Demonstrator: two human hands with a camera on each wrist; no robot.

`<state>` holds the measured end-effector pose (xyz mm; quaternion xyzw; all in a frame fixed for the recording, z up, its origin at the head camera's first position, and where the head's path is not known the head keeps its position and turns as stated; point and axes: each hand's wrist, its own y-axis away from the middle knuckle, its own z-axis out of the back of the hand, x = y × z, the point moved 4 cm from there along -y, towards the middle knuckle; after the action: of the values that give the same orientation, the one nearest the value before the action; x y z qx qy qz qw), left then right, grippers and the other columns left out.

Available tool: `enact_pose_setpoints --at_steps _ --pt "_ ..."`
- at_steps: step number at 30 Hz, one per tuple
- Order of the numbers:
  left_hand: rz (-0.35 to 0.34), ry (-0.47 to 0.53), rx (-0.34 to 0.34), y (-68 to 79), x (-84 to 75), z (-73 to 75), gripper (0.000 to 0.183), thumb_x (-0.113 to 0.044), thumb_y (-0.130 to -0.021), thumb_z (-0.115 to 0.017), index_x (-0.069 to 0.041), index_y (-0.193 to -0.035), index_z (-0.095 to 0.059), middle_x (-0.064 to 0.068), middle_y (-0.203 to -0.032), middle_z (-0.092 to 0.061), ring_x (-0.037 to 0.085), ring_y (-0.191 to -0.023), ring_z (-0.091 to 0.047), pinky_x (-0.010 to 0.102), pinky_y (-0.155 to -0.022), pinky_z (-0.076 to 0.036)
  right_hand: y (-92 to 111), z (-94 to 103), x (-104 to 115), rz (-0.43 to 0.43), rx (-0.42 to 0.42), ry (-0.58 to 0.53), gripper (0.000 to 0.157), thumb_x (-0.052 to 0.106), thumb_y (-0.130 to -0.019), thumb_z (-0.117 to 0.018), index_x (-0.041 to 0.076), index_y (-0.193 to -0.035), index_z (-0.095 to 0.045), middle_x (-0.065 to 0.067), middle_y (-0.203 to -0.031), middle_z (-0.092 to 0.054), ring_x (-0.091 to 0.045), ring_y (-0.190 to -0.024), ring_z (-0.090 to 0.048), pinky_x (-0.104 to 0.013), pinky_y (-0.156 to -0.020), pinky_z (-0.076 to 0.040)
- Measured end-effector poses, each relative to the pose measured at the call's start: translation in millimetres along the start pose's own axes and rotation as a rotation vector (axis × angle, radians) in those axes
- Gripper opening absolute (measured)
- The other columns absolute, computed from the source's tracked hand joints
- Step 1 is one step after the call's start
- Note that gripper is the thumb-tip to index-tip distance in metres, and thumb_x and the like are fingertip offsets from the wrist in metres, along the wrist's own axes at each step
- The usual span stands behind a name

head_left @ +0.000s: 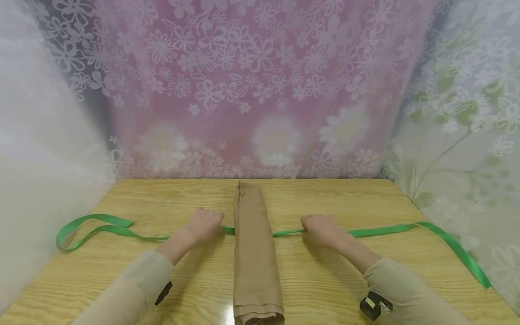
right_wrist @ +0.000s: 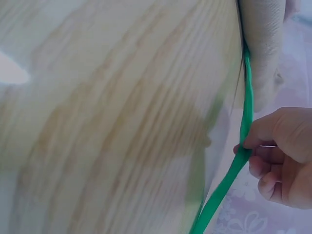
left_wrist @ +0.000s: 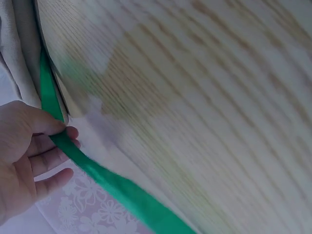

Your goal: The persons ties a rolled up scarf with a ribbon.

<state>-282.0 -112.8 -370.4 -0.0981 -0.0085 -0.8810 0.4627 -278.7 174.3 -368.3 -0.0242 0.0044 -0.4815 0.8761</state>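
A long brown roll of folded cloth (head_left: 256, 253) lies front to back on the table. Under it passes a green ribbon (head_left: 386, 229), coming out on both sides. My left hand (head_left: 204, 222) pinches the ribbon left of the roll; in the left wrist view, thumb and index finger of that hand (left_wrist: 24, 146) grip it while the other fingers stay loose. To the right of the roll, my right hand (head_left: 323, 230) pinches the ribbon too, between thumb and fingers, as the right wrist view shows (right_wrist: 287, 151). Neither hand touches the cloth.
The wood-grain table (head_left: 162, 198) reaches back to a pink flowered curtain (head_left: 260, 90). Pale hangings stand at left and right. One loose ribbon end curls at the far left; the other drapes along the table's right edge.
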Motion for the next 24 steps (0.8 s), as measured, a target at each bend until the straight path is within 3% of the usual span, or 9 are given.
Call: enact_pose_setpoints --at_steps 3,7,10,14,18,21,24 --pt "0.034 0.021 0.009 2.6 4.0 1.0 0.015 -0.004 -0.08 -0.069 -0.006 -0.07 -0.057 0.001 -0.06 -0.051 0.013 -0.055 -0.045 0.038 -0.065 -0.049 2.8 2.9 -1.1 0.027 0.003 0.018 0.014 0.007 -0.082 -0.067 0.006 -0.077 -0.054 -0.002 -0.07 -0.053 -0.017 -0.061 -0.052 -0.031 -0.049 -0.044" --pt "0.075 0.037 0.01 8.3 12.3 0.1 0.027 -0.004 -0.077 -0.071 -0.009 -0.059 -0.052 0.0 -0.059 -0.05 0.016 -0.057 -0.05 0.052 -0.079 -0.047 6.9 3.3 -6.6 0.046 0.007 0.025 0.008 0.004 -0.081 -0.068 0.002 -0.08 -0.06 -0.005 -0.074 -0.055 -0.018 -0.064 -0.054 -0.028 -0.053 -0.047" --pt "0.094 0.044 0.02 13.7 20.4 -0.6 0.03 0.0 -0.079 -0.067 -0.01 -0.057 -0.048 -0.001 -0.056 -0.044 0.016 -0.056 -0.047 0.054 -0.081 -0.046 8.6 2.1 -14.5 0.023 0.008 0.028 0.005 0.003 -0.08 -0.068 0.002 -0.079 -0.063 -0.005 -0.074 -0.055 -0.018 -0.065 -0.055 -0.028 -0.053 -0.048" --pt "0.111 0.025 -0.007 19.3 32.1 -0.5 0.033 0.002 -0.079 -0.064 -0.01 -0.055 -0.045 -0.002 -0.054 -0.038 0.014 -0.054 -0.039 0.05 -0.076 -0.048 9.5 4.0 -23.6 -0.022 0.004 0.032 0.01 0.01 -0.08 -0.069 0.005 -0.074 -0.063 -0.002 -0.072 -0.054 -0.015 -0.062 -0.051 -0.029 -0.051 -0.045" --pt "0.11 -0.03 -0.087 24.6 38.2 3.3 0.03 -0.003 -0.077 -0.069 -0.009 -0.054 -0.05 -0.003 -0.05 -0.037 0.012 -0.049 -0.036 0.041 -0.064 -0.05 11.3 5.8 -29.7 -0.043 -0.011 0.027 0.016 0.013 -0.078 -0.07 0.009 -0.067 -0.059 0.0 -0.067 -0.05 -0.013 -0.057 -0.045 -0.028 -0.047 -0.04" --pt "0.138 -0.038 -0.093 27.8 40.8 8.1 0.036 0.004 -0.076 -0.064 -0.009 -0.051 -0.043 -0.003 -0.048 -0.029 0.01 -0.046 -0.029 0.03 -0.052 -0.045 12.5 6.4 -33.8 -0.059 -0.013 0.032 0.017 0.011 -0.077 -0.069 0.009 -0.065 -0.057 0.0 -0.067 -0.049 -0.014 -0.057 -0.044 -0.027 -0.046 -0.038" --pt "0.175 -0.04 -0.084 30.3 44.6 11.1 0.042 0.007 -0.076 -0.061 -0.013 -0.05 -0.034 -0.004 -0.049 -0.024 0.01 -0.047 -0.025 0.03 -0.052 -0.044 13.5 7.4 -37.7 -0.077 -0.016 0.051 0.019 0.011 -0.076 -0.071 0.009 -0.065 -0.056 -0.002 -0.068 -0.05 -0.015 -0.058 -0.047 -0.029 -0.047 -0.04"
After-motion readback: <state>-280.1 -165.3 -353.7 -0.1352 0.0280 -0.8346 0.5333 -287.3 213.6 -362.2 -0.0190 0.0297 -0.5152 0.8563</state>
